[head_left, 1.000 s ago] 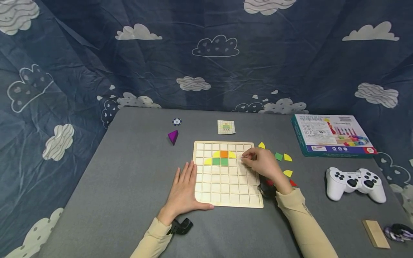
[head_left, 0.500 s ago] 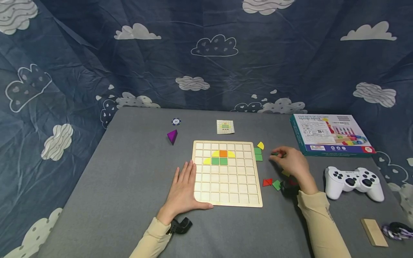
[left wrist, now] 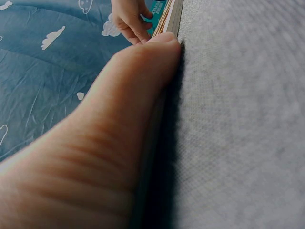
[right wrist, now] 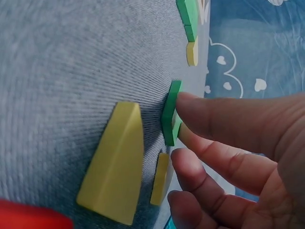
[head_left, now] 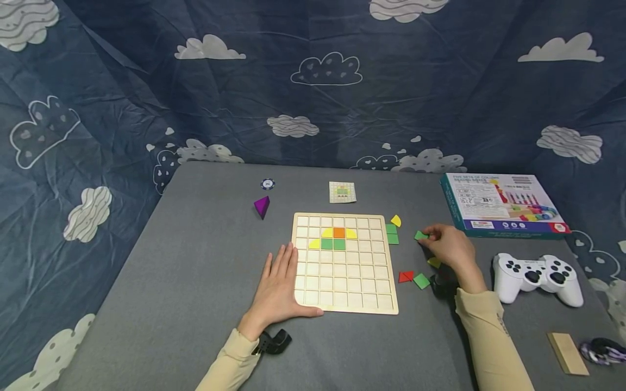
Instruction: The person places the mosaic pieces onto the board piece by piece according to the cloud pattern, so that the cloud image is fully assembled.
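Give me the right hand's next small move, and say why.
Probably lift the green tile toward the board: the right hand seems to pinch it, the cell right of the two green squares is bare, and the left hand rests along the board's edge.

On my feed, the board point(head_left: 346, 285) is on the tabletop point(head_left: 171, 282), the card point(head_left: 342, 192) behind it; left of the card, the chip point(head_left: 267, 184) lies behind the pyramid point(head_left: 262, 207). Loose tiles point(head_left: 421, 281) lie right of the board, then the gamepad point(head_left: 538, 278) before the box point(head_left: 504, 203).
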### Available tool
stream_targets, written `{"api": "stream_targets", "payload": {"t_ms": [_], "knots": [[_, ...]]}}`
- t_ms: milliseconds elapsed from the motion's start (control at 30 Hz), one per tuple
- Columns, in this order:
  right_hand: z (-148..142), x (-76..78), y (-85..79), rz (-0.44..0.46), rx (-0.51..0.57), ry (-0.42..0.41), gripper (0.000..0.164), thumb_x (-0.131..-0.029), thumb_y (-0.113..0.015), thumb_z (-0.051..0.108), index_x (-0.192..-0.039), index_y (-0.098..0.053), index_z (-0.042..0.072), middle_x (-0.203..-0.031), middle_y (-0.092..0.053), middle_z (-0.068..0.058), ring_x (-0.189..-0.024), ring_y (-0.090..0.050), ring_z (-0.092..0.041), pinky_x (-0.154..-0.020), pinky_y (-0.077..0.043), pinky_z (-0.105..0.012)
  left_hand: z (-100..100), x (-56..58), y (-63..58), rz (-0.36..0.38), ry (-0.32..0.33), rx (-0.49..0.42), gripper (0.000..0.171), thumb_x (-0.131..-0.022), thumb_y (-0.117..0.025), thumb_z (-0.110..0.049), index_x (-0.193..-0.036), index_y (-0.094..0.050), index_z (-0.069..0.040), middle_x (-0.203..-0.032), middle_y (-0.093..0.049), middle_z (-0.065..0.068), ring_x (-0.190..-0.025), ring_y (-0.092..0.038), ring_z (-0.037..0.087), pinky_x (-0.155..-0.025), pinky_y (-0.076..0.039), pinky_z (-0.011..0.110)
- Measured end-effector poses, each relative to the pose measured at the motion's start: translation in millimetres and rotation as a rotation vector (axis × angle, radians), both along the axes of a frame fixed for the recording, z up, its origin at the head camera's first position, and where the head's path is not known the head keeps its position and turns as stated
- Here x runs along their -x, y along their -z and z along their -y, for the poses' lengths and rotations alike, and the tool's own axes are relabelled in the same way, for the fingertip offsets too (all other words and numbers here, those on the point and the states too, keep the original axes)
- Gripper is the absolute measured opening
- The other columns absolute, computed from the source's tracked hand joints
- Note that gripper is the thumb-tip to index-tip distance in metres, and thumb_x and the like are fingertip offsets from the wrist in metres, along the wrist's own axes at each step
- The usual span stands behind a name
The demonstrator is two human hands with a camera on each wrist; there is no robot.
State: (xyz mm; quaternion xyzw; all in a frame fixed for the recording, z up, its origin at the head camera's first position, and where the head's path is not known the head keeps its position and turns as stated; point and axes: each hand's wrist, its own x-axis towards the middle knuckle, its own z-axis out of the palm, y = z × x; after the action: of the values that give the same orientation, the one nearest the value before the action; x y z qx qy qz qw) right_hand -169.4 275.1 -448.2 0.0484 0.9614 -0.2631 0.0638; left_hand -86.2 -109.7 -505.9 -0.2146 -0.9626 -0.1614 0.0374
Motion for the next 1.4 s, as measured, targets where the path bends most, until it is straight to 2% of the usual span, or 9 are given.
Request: {"api": "stream_targets", "payload": {"t_ms": [433, 700, 1033, 1167, 1400], "knots": [[3, -0.4, -0.9, 0.033, 0.009, -0.026, 0.028, -0.086, -0.07, 0.022, -0.1, -0.063, -0.002, -0.081, -0.055, -0.01, -0.07, -0.048, -0.024, -0.058, -0.032, -0.035, 0, -0.4, -0.6, -0.004, -0.002, 0.011, 0.137, -0.056, -0.06, -0.086, -0.15, -0.014, 0.004, -0.156, -0.01, 0.018, -0.143, -0.006, 0.031, -0.112, -0.003, 0.049], [10, -9.7, 3.1, -0.074, 0.033, -0.054, 0.023, -0.084, -0.072, 0.016, -0.092, -0.055, 0.002, -0.079, -0.056, -0.009, -0.065, -0.049, -0.023, -0.056, -0.032, -0.034, -1, -0.5, -0.7, 0.004, 0.001, 0.001, 0.137, -0.056, -0.061, -0.085, -0.15, -0.013, 0.003, -0.156, -0.01, 0.018, -0.143, -0.005, 0.031, -0.112, -0.002, 0.049], [48, -11.8, 3.9, -0.167, 0.166, -0.077, 0.022, -0.08, -0.077, 0.016, -0.084, -0.059, 0.004, -0.076, -0.058, -0.007, -0.061, -0.047, -0.02, -0.052, -0.035, -0.031, 0, -0.2, 0.1, -0.003, -0.003, 0.001, 0.137, -0.057, -0.061, -0.085, -0.15, -0.013, 0.003, -0.156, -0.01, 0.018, -0.143, -0.005, 0.031, -0.112, -0.003, 0.049], [66, -9.6, 4.3, -0.173, 0.208, -0.126, 0.02, -0.078, -0.079, 0.016, -0.082, -0.063, 0.004, -0.074, -0.06, -0.005, -0.058, -0.047, -0.019, -0.051, -0.037, -0.031, 0, -0.7, -0.4, -0.021, 0.005, -0.01, 0.136, -0.056, -0.062, -0.084, -0.149, -0.015, 0.005, -0.155, -0.012, 0.02, -0.142, -0.007, 0.032, -0.112, -0.005, 0.05], [93, -4.6, 3.7, -0.14, 0.258, -0.173, 0.013, -0.081, -0.076, 0.015, -0.087, -0.068, 0.006, -0.075, -0.063, -0.003, -0.055, -0.048, -0.019, -0.049, -0.038, -0.031, 0, -1.5, -0.7, -0.028, 0.007, -0.014, 0.137, -0.056, -0.063, -0.083, -0.149, -0.016, 0.006, -0.154, -0.013, 0.021, -0.142, -0.008, 0.034, -0.111, -0.006, 0.051]]}}
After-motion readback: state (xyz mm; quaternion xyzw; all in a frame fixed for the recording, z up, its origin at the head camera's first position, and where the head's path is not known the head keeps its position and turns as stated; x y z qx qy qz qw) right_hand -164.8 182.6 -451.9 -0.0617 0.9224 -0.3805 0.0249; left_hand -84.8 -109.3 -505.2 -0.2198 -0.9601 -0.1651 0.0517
